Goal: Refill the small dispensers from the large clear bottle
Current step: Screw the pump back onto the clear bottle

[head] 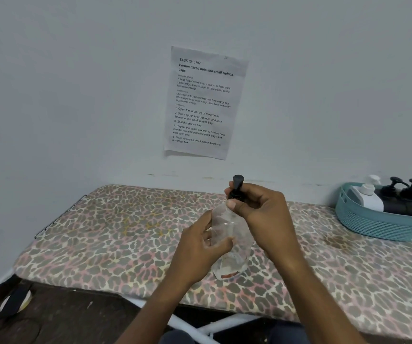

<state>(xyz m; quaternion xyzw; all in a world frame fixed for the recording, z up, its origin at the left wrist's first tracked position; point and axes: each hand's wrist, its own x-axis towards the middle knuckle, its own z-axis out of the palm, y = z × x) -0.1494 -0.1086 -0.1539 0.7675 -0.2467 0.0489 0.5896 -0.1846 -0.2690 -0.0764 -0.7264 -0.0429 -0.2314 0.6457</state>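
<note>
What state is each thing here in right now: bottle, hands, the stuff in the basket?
Clear bottle: held tilted, pump on.
Black pump: on the bottle's neck.
Left hand: grips the bottle's body.
Right hand: grips the pump's collar.
Teal basket: standing on the patterned board.
Dispensers: leaning in the basket, tops on.
Paper sheet: stuck on the wall.

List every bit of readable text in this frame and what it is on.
Wall sheet: "TASK ID 3797"
Same sheet: "Portion mixed nuts into small ziplock bags"
Same sheet, step 3: "Seal the ziplock bag"
Rest of sheet: small print, hard to read.
Bottle label: red mark, too blurred to read.
</note>
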